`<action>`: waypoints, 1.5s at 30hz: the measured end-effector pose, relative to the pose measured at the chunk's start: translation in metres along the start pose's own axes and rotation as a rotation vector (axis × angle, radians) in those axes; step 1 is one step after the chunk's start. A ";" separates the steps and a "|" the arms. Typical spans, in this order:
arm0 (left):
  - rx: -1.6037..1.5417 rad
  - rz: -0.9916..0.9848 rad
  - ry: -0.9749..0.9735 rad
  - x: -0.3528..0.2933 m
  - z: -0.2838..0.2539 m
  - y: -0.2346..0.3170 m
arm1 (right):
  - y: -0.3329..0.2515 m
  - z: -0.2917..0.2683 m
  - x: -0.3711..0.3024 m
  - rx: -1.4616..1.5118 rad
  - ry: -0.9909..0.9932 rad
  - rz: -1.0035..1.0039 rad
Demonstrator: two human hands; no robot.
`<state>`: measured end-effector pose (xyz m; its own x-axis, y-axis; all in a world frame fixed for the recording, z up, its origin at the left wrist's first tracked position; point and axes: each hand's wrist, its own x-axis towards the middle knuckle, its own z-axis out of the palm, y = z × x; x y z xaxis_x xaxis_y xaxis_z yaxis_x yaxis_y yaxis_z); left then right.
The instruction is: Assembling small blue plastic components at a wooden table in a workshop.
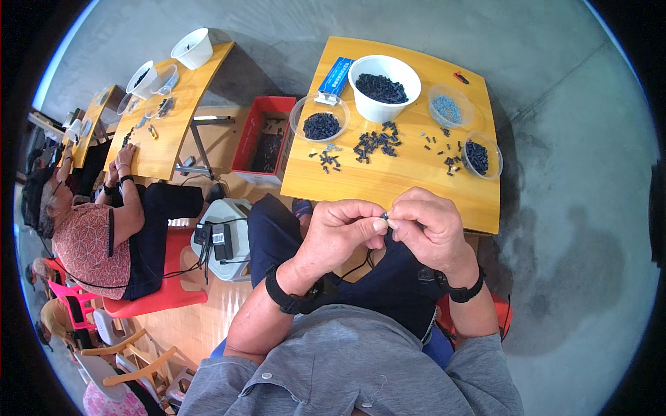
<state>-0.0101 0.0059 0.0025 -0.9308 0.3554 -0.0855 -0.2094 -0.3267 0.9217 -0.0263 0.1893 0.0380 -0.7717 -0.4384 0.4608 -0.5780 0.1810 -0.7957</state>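
Note:
My left hand [340, 232] and my right hand [433, 229] meet in front of the table's near edge. Between their thumbs and fingertips they pinch a small dark part [385, 215], mostly covered by the fingers. Beyond them on the yellow table [340, 182] lies a loose pile of short black plastic pieces [376, 143]. Smaller scatterings sit to its left and right. A clear bowl of black pieces [321, 126] stands at the left, another bowl of black pieces [477, 158] at the right edge, and a bowl of small blue-grey parts [446, 109] behind it.
A white bucket [359, 100] of black pieces stands at the back, beside a blue box [336, 78]. A small red object [460, 78] lies back right. On the floor is a red bin [244, 149]. To the left, a person [94, 239] sits at another table [161, 147]; a stool [239, 244] holds devices and cables.

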 end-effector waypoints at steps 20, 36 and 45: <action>-0.021 -0.142 -0.075 -0.001 -0.007 -0.016 | 0.015 -0.001 -0.014 0.163 -0.241 0.329; 0.031 -0.175 0.008 0.001 -0.013 -0.031 | 0.182 0.052 0.011 -0.493 0.115 0.490; 0.020 -0.178 0.072 0.002 -0.018 -0.042 | 0.184 0.061 0.020 -0.660 0.119 0.477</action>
<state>-0.0091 0.0044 -0.0432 -0.8988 0.3425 -0.2735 -0.3669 -0.2465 0.8970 -0.1321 0.1600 -0.1236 -0.9753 -0.0939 0.1999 -0.1894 0.8211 -0.5384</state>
